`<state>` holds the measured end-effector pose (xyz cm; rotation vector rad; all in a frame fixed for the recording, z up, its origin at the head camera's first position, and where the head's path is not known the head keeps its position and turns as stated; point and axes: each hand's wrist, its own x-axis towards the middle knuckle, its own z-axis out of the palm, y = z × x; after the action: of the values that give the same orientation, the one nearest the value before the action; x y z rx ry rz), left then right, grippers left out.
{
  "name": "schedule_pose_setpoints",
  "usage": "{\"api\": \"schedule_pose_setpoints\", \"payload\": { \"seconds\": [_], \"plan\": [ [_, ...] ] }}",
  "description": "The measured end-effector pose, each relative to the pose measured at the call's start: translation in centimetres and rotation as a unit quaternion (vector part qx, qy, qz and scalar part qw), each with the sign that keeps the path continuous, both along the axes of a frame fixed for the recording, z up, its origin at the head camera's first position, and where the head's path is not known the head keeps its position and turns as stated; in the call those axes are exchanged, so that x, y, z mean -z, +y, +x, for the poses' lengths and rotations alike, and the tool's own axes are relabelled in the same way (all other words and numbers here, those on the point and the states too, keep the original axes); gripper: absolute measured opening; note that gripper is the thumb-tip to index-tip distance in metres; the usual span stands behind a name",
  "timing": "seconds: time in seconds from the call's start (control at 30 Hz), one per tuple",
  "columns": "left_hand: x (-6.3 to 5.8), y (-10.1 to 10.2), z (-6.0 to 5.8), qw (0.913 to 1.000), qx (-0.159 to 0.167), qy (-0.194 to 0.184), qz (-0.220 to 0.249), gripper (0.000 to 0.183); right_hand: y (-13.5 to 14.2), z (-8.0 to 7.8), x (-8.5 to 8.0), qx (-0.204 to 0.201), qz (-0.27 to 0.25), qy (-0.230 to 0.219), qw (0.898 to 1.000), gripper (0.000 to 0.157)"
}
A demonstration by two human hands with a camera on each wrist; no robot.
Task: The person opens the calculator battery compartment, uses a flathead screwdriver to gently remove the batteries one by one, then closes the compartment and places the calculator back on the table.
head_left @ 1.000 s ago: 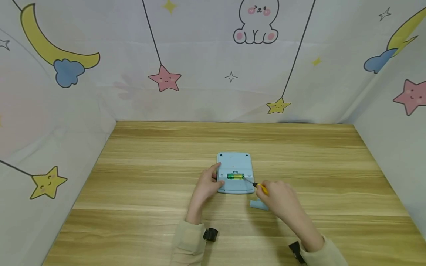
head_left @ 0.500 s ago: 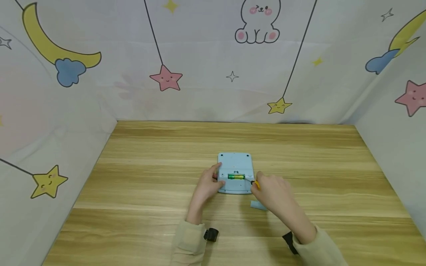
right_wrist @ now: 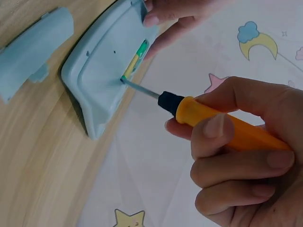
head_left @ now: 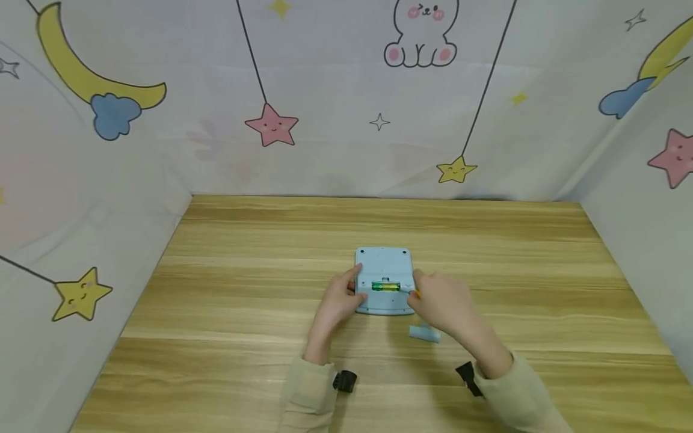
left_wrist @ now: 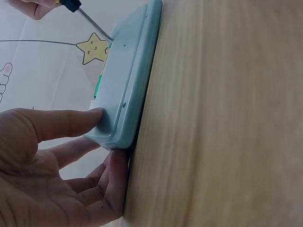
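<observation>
A light-blue calculator lies face down on the wooden table, its small battery slot uncovered. A green-and-yellow battery sits in that slot. My left hand holds the calculator's left edge, thumb on its back and the other fingers along the side. In my right hand is a screwdriver with an orange handle, gripped by curled fingers. The screwdriver's metal tip touches the right end of the battery slot in the right wrist view. The head view hides most of the handle behind the hand.
A loose light-blue battery cover lies on the table just in front of the calculator, near the right forearm. Printed cloth walls stand at the back and both sides of the table.
My right hand has shifted slightly left and up towards the calculator, hiding more of the screwdriver and showing more of the cover. The left hand keeps its hold on the calculator.
</observation>
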<state>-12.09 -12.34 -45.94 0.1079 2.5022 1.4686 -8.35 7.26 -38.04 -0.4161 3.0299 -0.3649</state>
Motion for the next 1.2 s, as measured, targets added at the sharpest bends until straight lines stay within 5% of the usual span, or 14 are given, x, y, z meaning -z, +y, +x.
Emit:
{"api": "schedule_pose_setpoints", "payload": {
  "seconds": [0.17,0.6,0.9,1.2],
  "plan": [
    [0.2,0.3,-0.1,1.0000,0.001,-0.006,-0.005,0.062,1.1,-0.2,0.1,-0.001,-0.025,-0.030,0.999,0.011],
    [0.2,0.4,-0.1,0.9998,-0.006,-0.013,-0.012,0.062,3.0,-0.7,1.7,-0.014,-0.080,-0.015,0.997,0.014],
    [0.2,0.2,0.1,0.9999,-0.008,-0.009,-0.011,0.063,4.5,-0.6,3.2,0.014,-0.142,-0.062,0.988,0.018],
    [0.4,0.1,0.0,0.9999,-0.005,-0.006,-0.012,0.062,5.5,-0.6,4.9,0.007,-0.199,-0.046,0.979,0.017]
  ]
}}
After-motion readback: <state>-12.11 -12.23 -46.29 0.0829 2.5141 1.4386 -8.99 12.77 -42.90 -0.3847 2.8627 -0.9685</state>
